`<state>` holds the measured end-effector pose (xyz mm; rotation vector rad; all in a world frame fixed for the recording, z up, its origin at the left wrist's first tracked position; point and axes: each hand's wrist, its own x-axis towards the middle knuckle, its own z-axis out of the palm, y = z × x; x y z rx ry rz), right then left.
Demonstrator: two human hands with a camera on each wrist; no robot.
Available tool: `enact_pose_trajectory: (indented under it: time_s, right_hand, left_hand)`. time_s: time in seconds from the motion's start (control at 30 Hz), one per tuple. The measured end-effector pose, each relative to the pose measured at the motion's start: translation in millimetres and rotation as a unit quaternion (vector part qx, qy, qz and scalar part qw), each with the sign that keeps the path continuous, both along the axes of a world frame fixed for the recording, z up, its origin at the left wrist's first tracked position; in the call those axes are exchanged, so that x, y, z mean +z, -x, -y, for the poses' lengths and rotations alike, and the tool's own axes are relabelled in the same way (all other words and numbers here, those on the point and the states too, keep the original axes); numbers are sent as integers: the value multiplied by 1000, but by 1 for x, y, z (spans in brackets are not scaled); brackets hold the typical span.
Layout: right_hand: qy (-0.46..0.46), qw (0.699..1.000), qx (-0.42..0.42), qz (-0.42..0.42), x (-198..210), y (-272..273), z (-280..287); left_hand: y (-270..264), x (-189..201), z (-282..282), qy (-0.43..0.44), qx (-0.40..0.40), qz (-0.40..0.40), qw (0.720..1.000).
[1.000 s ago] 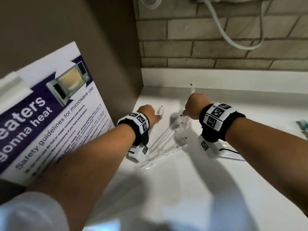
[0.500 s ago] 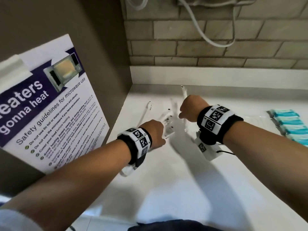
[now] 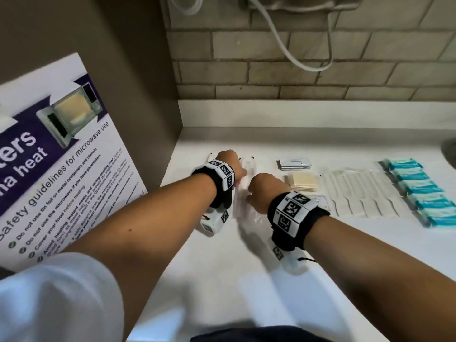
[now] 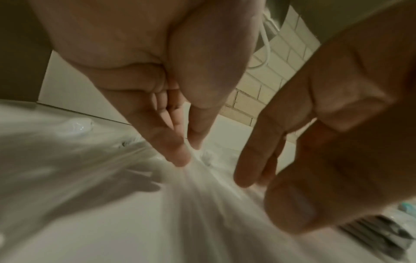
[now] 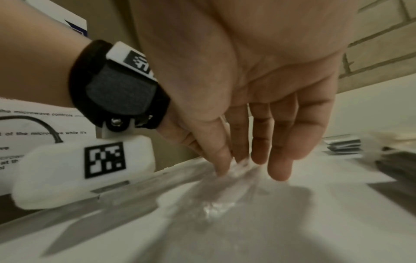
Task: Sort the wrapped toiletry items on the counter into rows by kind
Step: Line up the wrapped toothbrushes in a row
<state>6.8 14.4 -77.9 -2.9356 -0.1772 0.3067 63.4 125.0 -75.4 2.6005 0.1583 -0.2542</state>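
No bin or tray is in view; the sorted items lie directly on the white bench (image 3: 222, 280). From the right stand a row of teal packets (image 3: 419, 193), a row of clear-wrapped combs (image 3: 357, 193), then a tan stack (image 3: 303, 181) and white sachets (image 3: 294, 163). The clear-wrapped toothbrushes (image 3: 243, 193) lie at the left end, under both hands. The left hand (image 3: 228, 160) pinches the wrapping with thumb and forefinger. The right hand (image 3: 265, 190) presses on it with straight fingers (image 5: 279, 156).
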Motion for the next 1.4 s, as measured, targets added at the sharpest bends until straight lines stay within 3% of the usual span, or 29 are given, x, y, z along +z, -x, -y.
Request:
enact_pose_trajectory:
  time_s: [0.07,0.23,0.43,0.6,1.4]
  right_hand:
    - [12,1000,-1,-10,-2,2,3]
    - [-22,999,-8,-26,-4,7,12]
    - [-28,999,-20,-29,-5,22,12]
    - [-34,997,-4,-75,-3,34,7]
    - [-63,997,-8,-42,-13,37,28]
  left_hand:
    - [1,-3,1,46,5,-17,999]
    - [22,7,-4,-4,-35,11,999]
    - [69,1,-10,-56,-132,-29,989]
    - [87,-5,-12,-31,-132,-28,990]
    - [95,-9,6,-36,-101,12,994]
